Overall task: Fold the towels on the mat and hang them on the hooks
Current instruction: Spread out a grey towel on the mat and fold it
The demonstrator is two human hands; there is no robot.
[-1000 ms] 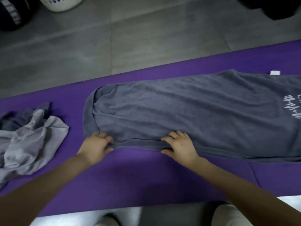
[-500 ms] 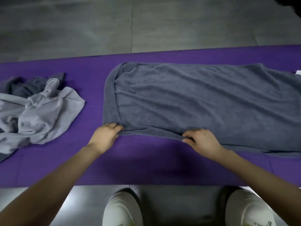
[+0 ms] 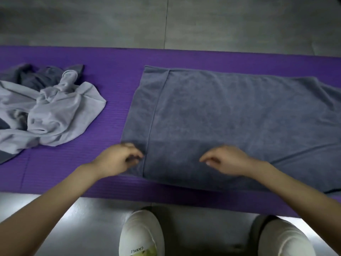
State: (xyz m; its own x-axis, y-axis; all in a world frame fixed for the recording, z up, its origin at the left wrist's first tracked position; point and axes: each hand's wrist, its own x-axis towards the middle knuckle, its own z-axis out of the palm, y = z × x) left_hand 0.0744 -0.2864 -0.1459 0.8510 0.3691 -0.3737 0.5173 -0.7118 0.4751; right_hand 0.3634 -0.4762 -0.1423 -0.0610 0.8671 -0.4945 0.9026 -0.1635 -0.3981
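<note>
A dark grey terry towel lies on the purple foam mat beneath both hands. The left hand curls at its hem, grip unclear; the right hand, loosely curled, holds nothing.

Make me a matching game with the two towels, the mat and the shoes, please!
Things:
1. dark towel
2. pale towel
3. mat
4. shoes

What they are like:
A. purple
B. crumpled in a heap
C. white
D. spread out flat

Pairs: 1-D, 2-B, 3-A, 4-C
</note>
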